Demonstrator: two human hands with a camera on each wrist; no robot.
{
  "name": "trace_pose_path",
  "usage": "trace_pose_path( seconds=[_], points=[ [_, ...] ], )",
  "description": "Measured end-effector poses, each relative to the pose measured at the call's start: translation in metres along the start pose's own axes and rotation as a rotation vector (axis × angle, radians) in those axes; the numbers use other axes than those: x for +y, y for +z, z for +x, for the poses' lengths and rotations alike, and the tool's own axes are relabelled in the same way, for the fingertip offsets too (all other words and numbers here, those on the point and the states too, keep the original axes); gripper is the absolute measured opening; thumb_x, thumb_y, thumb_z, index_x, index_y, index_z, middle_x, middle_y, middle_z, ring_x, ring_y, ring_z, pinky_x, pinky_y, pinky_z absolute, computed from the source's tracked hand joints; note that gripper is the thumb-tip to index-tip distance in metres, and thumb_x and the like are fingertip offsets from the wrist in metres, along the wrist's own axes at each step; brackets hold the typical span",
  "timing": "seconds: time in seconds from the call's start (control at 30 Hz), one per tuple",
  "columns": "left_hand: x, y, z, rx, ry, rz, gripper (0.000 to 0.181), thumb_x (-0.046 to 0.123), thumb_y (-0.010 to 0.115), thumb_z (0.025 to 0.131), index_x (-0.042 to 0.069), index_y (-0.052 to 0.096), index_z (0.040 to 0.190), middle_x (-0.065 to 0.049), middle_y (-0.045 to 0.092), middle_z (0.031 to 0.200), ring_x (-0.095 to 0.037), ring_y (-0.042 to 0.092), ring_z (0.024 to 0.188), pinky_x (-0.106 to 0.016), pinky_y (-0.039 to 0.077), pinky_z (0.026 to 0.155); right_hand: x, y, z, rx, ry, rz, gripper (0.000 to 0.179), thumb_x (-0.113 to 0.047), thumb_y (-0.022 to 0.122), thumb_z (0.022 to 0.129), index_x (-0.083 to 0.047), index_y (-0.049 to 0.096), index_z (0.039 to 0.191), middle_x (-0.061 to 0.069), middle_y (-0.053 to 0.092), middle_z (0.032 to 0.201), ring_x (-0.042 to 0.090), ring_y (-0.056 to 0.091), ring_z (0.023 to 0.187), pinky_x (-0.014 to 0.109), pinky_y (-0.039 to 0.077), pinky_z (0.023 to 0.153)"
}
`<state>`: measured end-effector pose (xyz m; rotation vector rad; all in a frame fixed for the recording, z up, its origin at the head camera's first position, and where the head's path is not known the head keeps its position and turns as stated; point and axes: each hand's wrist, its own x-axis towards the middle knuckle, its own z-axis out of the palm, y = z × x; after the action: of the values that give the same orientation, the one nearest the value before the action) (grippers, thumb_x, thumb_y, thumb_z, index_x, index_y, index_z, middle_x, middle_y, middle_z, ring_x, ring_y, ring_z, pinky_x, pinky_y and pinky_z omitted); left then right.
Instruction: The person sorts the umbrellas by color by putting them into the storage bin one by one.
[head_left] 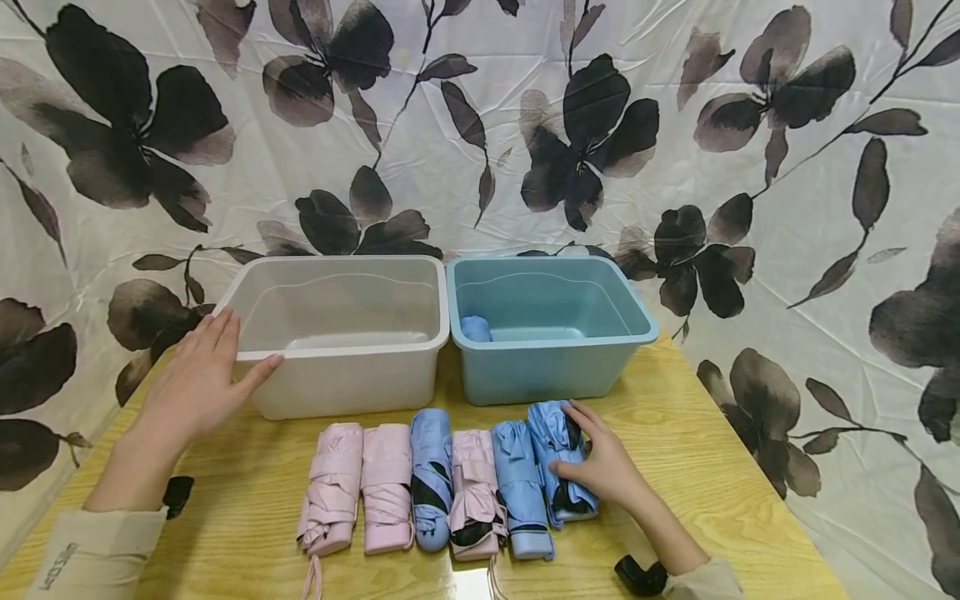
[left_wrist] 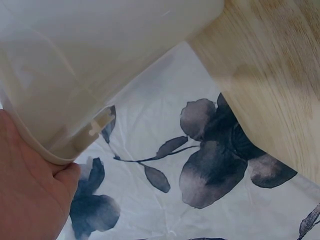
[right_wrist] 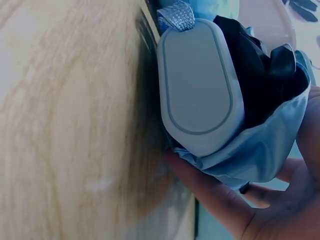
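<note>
Several folded umbrellas lie side by side on the wooden table. My right hand grips the rightmost blue umbrella, thumb on its left side and fingers over its upper right; in the right wrist view its flat oval end faces the camera beside loose dark and blue cloth. Left of it lie another blue umbrella, a pink umbrella, a slimmer blue umbrella and two more pink ones. My left hand rests with straight fingers on the left rim of the white bin, its thumb along the front rim.
A blue bin stands against the white bin's right side, with a small rounded blue object inside. Both bins stand at the table's back edge, before a flower-printed cloth. Pink wrist loops trail toward the front.
</note>
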<state>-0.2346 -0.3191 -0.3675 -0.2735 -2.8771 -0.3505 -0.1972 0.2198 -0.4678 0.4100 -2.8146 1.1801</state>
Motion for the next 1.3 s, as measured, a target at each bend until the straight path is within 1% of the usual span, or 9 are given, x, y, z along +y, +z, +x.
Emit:
trace_pose_path(
  seconds=[0.07,0.13,0.53,0.7,0.83,1.0,1.13,1.23,1.3],
  points=[
    [0.0,-0.001,0.001,-0.001,-0.001,0.0,0.099,0.061,0.04,0.107,-0.017,0.007,0.158,-0.04,0.008,0.164,-0.055,0.004,0.154,-0.061,0.001,0.127,0.001,-0.001,0.0,0.012,0.003,0.038,0.088,-0.018,0.09,0.078,-0.003,0.049,0.154,0.024,0.04,0.161,0.031,0.06,0.112,0.029,0.053,0.078],
    [0.0,-0.001,0.001,-0.002,-0.002,0.001,0.099,0.061,0.04,0.107,-0.017,0.006,0.158,-0.04,0.008,0.164,-0.055,0.004,0.154,-0.061,0.001,0.127,0.002,-0.002,0.0,0.027,0.008,0.072,0.088,-0.016,0.09,0.078,-0.003,0.049,0.154,0.024,0.04,0.161,0.028,0.057,0.106,0.025,0.051,0.075],
    [-0.001,-0.001,0.002,-0.005,-0.003,0.004,0.099,0.061,0.039,0.107,-0.018,0.008,0.158,-0.041,0.009,0.164,-0.054,0.004,0.155,-0.061,0.0,0.128,0.002,-0.003,-0.009,0.095,-0.001,0.197,0.089,-0.012,0.089,0.081,-0.005,0.045,0.157,0.02,0.034,0.165,0.035,0.047,0.139,0.035,0.055,0.097],
    [-0.003,0.0,0.001,-0.006,-0.003,0.007,0.099,0.061,0.039,0.107,-0.018,0.008,0.158,-0.041,0.009,0.164,-0.055,0.004,0.154,-0.061,0.0,0.128,-0.001,-0.005,-0.014,0.143,-0.047,0.234,0.088,-0.011,0.089,0.082,-0.008,0.045,0.158,0.018,0.034,0.166,0.035,0.047,0.14,0.033,0.055,0.098],
    [-0.003,0.0,0.001,-0.001,-0.002,0.007,0.099,0.061,0.04,0.107,-0.018,0.009,0.158,-0.041,0.01,0.164,-0.055,0.005,0.154,-0.061,0.001,0.128,-0.007,-0.01,-0.015,0.193,-0.101,0.269,0.088,-0.008,0.088,0.082,-0.01,0.045,0.158,0.015,0.034,0.167,0.03,0.046,0.141,0.022,0.052,0.099],
    [-0.002,0.0,0.0,0.003,-0.001,0.006,0.099,0.061,0.04,0.107,-0.018,0.009,0.158,-0.041,0.011,0.164,-0.055,0.006,0.154,-0.062,0.002,0.127,-0.019,-0.017,-0.015,0.244,-0.179,0.342,0.088,0.0,0.085,0.083,-0.01,0.043,0.159,0.013,0.032,0.168,0.009,0.045,0.139,0.012,0.048,0.099],
    [-0.002,0.0,0.0,-0.001,-0.001,0.006,0.1,0.061,0.04,0.107,-0.018,0.008,0.158,-0.041,0.01,0.164,-0.055,0.005,0.154,-0.062,0.002,0.127,-0.033,-0.026,-0.013,0.252,-0.201,0.435,0.09,0.008,0.082,0.082,-0.011,0.04,0.16,0.01,0.027,0.17,0.006,0.054,0.126,0.021,0.062,0.079],
    [-0.001,0.0,0.0,-0.002,-0.001,0.005,0.1,0.062,0.04,0.107,-0.018,0.009,0.158,-0.041,0.01,0.164,-0.054,0.006,0.154,-0.062,0.003,0.127,-0.044,-0.033,-0.008,0.256,-0.204,0.485,0.093,0.011,0.08,0.083,-0.012,0.038,0.162,0.006,0.024,0.171,0.012,0.055,0.123,0.028,0.064,0.064],
    [-0.001,0.0,0.001,-0.002,0.001,0.004,0.1,0.062,0.04,0.107,-0.018,0.009,0.158,-0.041,0.01,0.164,-0.054,0.006,0.154,-0.062,0.003,0.127,-0.05,-0.038,-0.003,0.273,-0.221,0.495,0.094,0.013,0.079,0.083,-0.012,0.037,0.162,0.005,0.023,0.171,0.014,0.053,0.127,0.026,0.064,0.063]
  ],
)
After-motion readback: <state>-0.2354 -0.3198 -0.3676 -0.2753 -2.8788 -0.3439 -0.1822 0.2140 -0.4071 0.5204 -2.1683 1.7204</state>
